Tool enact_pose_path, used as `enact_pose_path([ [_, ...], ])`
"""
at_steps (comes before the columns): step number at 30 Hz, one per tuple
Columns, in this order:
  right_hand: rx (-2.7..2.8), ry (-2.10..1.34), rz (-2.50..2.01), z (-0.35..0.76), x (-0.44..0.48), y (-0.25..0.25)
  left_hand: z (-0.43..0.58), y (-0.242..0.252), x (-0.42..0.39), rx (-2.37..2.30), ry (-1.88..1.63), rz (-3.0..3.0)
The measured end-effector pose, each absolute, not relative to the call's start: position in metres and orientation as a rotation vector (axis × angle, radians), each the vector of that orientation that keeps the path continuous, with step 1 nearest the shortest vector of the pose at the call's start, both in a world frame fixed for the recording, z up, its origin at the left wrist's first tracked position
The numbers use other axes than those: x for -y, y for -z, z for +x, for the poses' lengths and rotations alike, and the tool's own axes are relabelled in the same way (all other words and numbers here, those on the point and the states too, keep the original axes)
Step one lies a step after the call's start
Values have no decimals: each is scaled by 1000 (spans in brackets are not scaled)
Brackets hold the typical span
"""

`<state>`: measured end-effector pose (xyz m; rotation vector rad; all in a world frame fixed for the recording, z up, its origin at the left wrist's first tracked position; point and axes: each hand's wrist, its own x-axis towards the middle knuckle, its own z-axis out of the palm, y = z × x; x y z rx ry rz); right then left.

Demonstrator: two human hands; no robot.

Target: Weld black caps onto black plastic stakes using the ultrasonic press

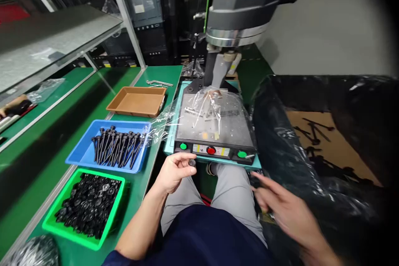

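Observation:
My left hand (pixel 175 171) hovers just below the press machine's front panel (pixel 212 150), fingers curled round a small black round part (pixel 192 162). My right hand (pixel 282 208) is blurred, fingers stretched out and apart, over my right thigh beside the black plastic bag (pixel 280 141); nothing shows in it. The machine's base plate (pixel 215 118) is covered in clear plastic film, under the grey press head (pixel 237 20).
A blue tray (pixel 81 149) holds several black pins. A green tray (pixel 59 212) holds several black round parts. An empty brown tray (pixel 137 100) lies farther back. A cardboard box (pixel 324 141) with black parts sits inside the bag at right. A shelf stands at upper left.

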<state>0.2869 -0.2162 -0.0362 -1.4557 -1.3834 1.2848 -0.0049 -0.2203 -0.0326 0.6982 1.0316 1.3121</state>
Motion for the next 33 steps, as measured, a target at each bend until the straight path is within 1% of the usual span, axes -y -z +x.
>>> enact_pose_path([
  [2,1361,-1455,-1281,256,210,41,5,29,222,-1052,-1248,781],
  [4,1332,-1544,-1130,228,203,45,11,28,226,-1101,-1220,855],
  [9,1349,-1717,-961,199,200,53,20,37,230,-1158,-1321,989],
  [13,1297,-1752,-915,199,205,57,34,49,228,-1058,-1357,907],
  [18,1176,-1803,-875,201,206,59,44,52,224,-972,-1271,773],
  [23,1102,-1930,-811,206,203,63,45,53,220,-964,-1173,796],
  [33,1024,-1870,-779,208,197,74,49,62,210,-1041,-1113,923],
])
